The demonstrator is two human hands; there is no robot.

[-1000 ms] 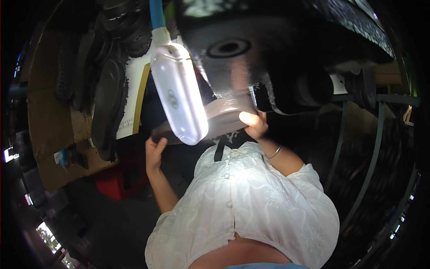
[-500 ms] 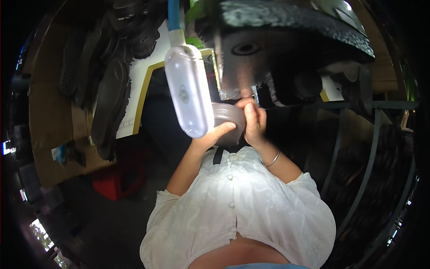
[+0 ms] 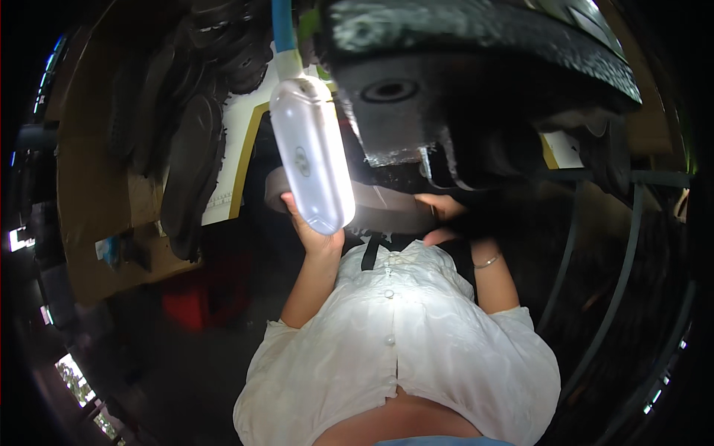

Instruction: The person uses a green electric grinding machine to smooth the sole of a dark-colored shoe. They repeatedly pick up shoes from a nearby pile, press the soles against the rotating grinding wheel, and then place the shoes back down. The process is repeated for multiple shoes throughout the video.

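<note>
A grey-brown shoe sole (image 3: 390, 209) lies crosswise in front of my chest, below a dark machine head (image 3: 431, 93). My left hand (image 3: 309, 221) grips its left end, the thumb up against the edge. The fingers of my right hand (image 3: 444, 214) close on the right end, with part of that hand in deep shadow. A lit, translucent oblong lamp (image 3: 309, 156) hangs in front of the sole and hides its middle-left part. The sole is apart from the machine as far as I can see.
On the left, several dark soles (image 3: 195, 160) with ragged edges are piled over an open cardboard box (image 3: 93, 215). A red plastic stool (image 3: 190, 305) stands on the floor below. To the right is a metal rack (image 3: 632, 238), its shelves in shadow.
The sole has turned from end-on beneath the machine to crosswise and lower. My hands have moved apart, left hand leftward and right hand rightward to the opposite ends.
</note>
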